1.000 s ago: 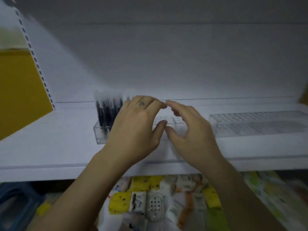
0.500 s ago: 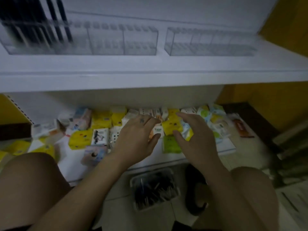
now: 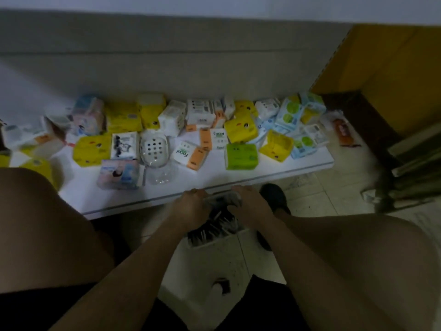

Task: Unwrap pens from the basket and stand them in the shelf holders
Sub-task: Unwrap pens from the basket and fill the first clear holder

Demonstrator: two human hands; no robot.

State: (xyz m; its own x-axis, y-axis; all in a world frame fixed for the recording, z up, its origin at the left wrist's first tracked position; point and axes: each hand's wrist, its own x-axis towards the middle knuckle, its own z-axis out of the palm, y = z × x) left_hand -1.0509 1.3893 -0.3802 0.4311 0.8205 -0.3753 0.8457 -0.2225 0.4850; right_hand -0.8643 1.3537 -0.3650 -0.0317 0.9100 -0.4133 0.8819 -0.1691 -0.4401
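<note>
Pens (image 3: 212,226), lower centre, are likely feeling light, stiff, slippery-wrapped; aim mid-barrel. Whether your left hand (image 3: 191,207) and right hand (image 3: 250,204) are pinching, I cannot tell.

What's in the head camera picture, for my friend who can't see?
The left hand and right hand meet over a basket of dark pens on the floor, a pale wrapper between them. Behind, a low white shelf holds colourful tissue packs.

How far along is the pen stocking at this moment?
Done: nothing checkable, the shelf holders are out of view. In hand: the left hand and right hand grip a wrapped pack over the basket. Left: unwrapping it, and many dark pens lie in the basket.
</note>
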